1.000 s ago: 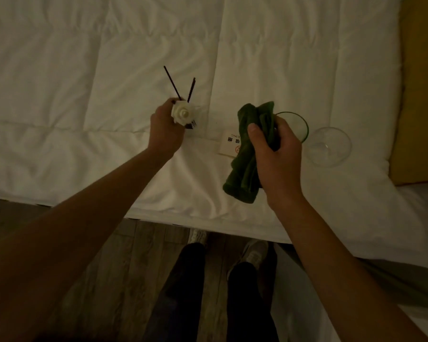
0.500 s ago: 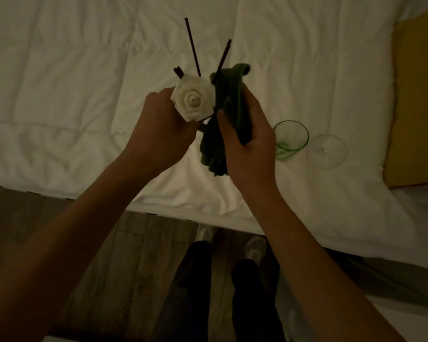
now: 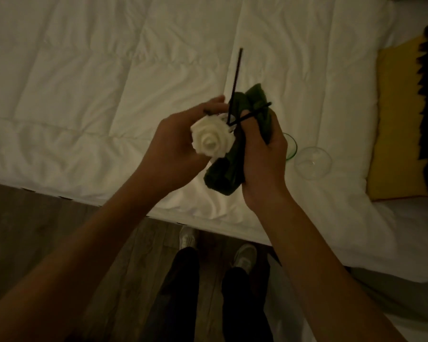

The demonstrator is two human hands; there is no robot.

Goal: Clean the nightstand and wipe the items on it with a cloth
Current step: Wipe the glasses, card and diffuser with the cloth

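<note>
My left hand (image 3: pixel 176 146) grips a small reed diffuser, mostly hidden in the palm, with a white rose (image 3: pixel 211 141) on top and thin black sticks (image 3: pixel 235 82) poking up and to the right. My right hand (image 3: pixel 265 154) holds a folded dark green cloth (image 3: pixel 232 166) and presses it against the right side of the diffuser. Both hands are raised above the white bed (image 3: pixel 109 95). The nightstand is out of view.
A green-rimmed glass (image 3: pixel 291 147) and a clear glass (image 3: pixel 313 162) lie on the bed just right of my right hand. A yellow pillow (image 3: pixel 395 119) sits at the right edge. Wood floor (image 3: pixel 35 230) and my shoes (image 3: pixel 244 257) are below.
The left hand lifted the diffuser from the bed and brought it to the cloth. Both hands now work closer together, and the sticks have tilted to the right.
</note>
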